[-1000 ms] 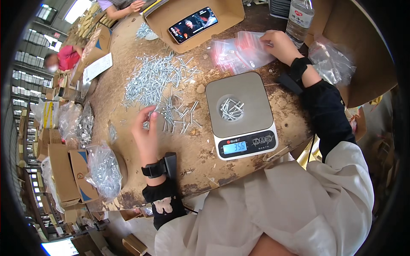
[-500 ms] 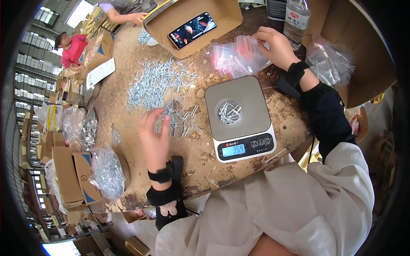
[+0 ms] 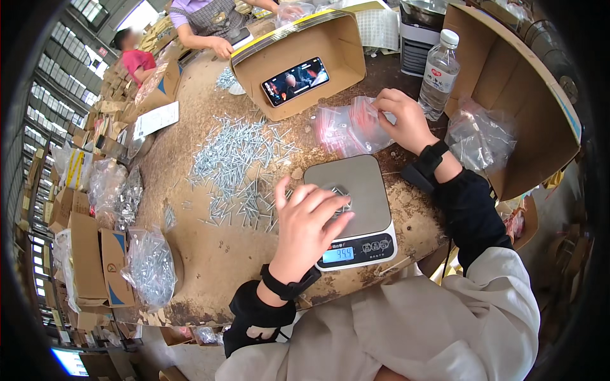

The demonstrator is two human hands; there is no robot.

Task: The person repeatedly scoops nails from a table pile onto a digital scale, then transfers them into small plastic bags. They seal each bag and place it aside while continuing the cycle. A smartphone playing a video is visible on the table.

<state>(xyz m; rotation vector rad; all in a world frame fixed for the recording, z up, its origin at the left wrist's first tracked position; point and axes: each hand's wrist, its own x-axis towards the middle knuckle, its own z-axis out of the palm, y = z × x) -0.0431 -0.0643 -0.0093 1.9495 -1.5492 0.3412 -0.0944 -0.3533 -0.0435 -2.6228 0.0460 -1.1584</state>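
Observation:
My left hand (image 3: 308,223) reaches over the kitchen scale (image 3: 368,181), its fingers apart at the small round dish of silver screws (image 3: 343,200) on the weighing plate. The fingers partly cover that dish. Behind the scale, my right hand (image 3: 405,122) pinches the edge of a stack of clear zip-lock bags (image 3: 346,130) with red seal strips. Left of the scale a loose heap of silver screws (image 3: 232,152) is spread over the worn wooden table (image 3: 210,267). The scale's display is lit.
A phone (image 3: 295,81) playing video leans in an open carton (image 3: 346,54). A water bottle (image 3: 438,76) and a large carton (image 3: 540,120) stand at the right. A bag of screws (image 3: 151,267) sits at the left edge. Another person's hand (image 3: 221,47) is across the table.
My left hand has moved right, from beside the screw heap to the dish on the scale. My right hand stays at the zip-lock bags. The view has shifted somewhat.

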